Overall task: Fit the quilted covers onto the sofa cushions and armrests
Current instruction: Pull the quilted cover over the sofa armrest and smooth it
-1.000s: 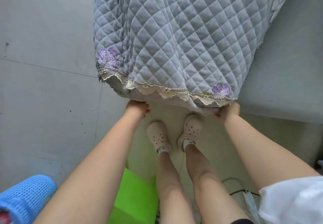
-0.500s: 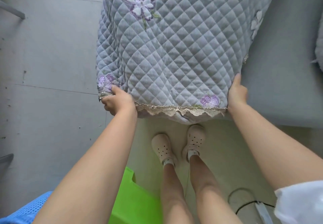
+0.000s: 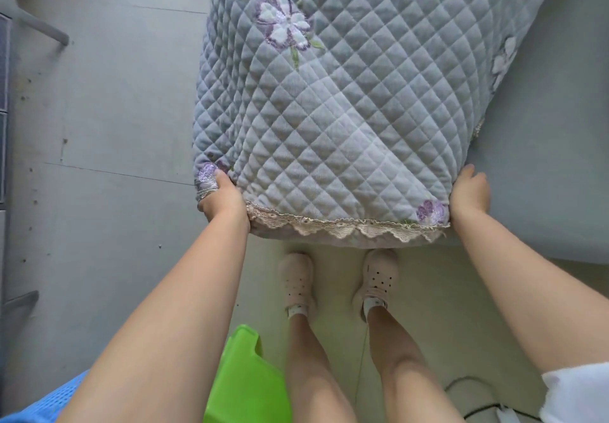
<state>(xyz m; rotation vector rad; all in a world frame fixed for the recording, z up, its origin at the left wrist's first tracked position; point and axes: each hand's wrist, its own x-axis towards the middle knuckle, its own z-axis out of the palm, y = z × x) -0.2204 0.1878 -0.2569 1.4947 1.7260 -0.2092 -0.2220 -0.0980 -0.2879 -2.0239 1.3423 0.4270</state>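
Grip: left hand [image 3: 223, 199] pinched the quilted cover [image 3: 342, 119] at its near-left corner, thumb on top; right hand [image 3: 469, 191] lay flat against the cover's near-right side, fingers straight.
Quilted cover: draped over the sofa armrest, lace trim [image 3: 346, 224] hanging at its near edge.
Sofa seat [image 3: 543, 145]: right of the cover.
Green stool [image 3: 244, 386]: below the cover, beside the person's legs.
Shoes [image 3: 296, 277]: just under the lace trim.

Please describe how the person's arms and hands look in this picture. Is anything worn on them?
Both forearms are bare. The left hand and right hand wear no gloves, and no rings, watch or bracelet show. The only clothing near the arms is a short white sleeve at the right upper arm; the left arm shows no sleeve in the frame.
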